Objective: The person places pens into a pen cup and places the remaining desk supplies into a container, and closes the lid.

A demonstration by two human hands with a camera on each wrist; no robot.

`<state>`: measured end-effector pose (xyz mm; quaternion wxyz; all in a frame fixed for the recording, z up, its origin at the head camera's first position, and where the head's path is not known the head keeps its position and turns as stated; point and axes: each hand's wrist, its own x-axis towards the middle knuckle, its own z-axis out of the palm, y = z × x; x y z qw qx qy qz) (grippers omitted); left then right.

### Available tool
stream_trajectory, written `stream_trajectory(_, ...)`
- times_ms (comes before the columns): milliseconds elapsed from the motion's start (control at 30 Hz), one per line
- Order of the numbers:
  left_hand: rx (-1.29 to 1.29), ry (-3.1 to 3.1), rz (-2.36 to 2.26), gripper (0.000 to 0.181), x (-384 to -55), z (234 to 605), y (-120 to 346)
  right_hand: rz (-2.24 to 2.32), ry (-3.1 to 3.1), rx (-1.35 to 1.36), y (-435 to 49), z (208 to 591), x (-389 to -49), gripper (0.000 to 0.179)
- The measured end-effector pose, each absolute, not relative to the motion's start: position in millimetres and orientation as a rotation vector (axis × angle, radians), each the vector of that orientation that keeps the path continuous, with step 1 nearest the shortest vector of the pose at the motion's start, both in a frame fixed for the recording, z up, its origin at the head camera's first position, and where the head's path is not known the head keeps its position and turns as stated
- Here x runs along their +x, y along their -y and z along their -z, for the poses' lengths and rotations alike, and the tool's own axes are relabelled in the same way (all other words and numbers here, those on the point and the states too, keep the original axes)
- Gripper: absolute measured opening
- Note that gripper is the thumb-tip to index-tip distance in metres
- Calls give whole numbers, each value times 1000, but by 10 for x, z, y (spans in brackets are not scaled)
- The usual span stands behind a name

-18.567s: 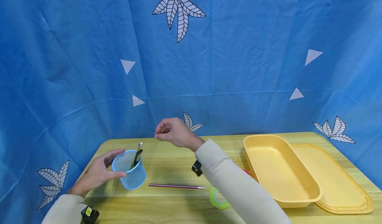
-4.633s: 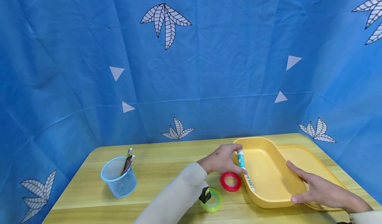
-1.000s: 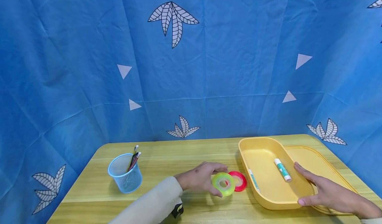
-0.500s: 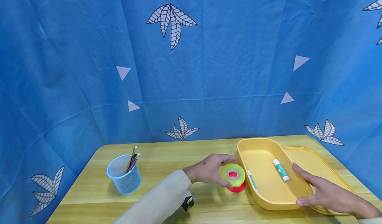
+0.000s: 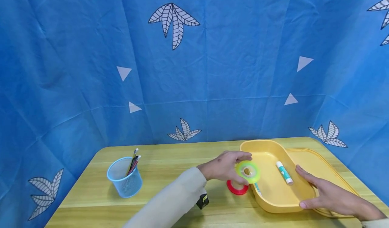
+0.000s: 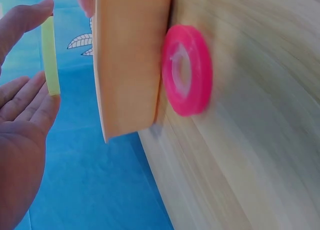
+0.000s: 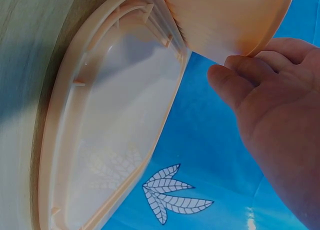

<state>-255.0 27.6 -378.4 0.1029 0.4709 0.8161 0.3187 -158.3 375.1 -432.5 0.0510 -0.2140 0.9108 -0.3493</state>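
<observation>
My left hand (image 5: 223,165) pinches a yellow-green roll of tape (image 5: 255,176) by its edge, over the left rim of the yellow box (image 5: 273,193). The left wrist view shows the roll edge-on between thumb and fingers. A white-and-teal glue stick (image 5: 284,173) lies in the box. Along the box's left wall is a slim white-and-blue item (image 5: 257,187), partly hidden by the tape. My right hand (image 5: 326,191) touches the box's near right corner, thumb and fingers spread. A red tape roll (image 5: 238,191) lies flat on the table just left of the box.
A light-blue mesh pen cup (image 5: 126,184) stands at the left of the wooden table (image 5: 170,157), with several pencils and pens (image 5: 133,164) leaning inside. The yellow lid (image 5: 307,159) lies right of the box and partly under it. A blue cloth (image 5: 188,76) hangs behind.
The left hand has carried the yellow-green tape rightward, past the red roll, to the box. Earlier it held the glue stick, now in the box. The loose pencil has left the table.
</observation>
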Motion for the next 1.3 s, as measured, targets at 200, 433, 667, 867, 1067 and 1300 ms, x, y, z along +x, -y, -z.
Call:
stream_trajectory(200, 1410, -2399, -954, 80, -2554, 3771, -391, 1081, -2748, -673, -3764, 4314, -1589, 92)
stream_trajectory(433, 1437, -2421, -891, 79, -2555, 3763, -516, 1079, -2739, -639, -3761, 4302, -1596, 94)
stream_trajectory(667, 1417, -2405, -909, 79, -2551, 3763, -619, 1095, -2731, -630, -3753, 4294, -1599, 93)
stream_trajectory(867, 1393, -2403, -917, 79, -2546, 3783, -711, 1081, -2726, -600, -3755, 4289, -1599, 94)
stream_trajectory(1067, 1377, -2423, -912, 79, -2527, 3828, -785, 1083, -2716, -601, -3752, 4280, -1599, 93)
stream_trajectory(1300, 1365, -2436, -892, 79, -2522, 3852, -771, 1055, -2746, -598, -3750, 4292, -1592, 92)
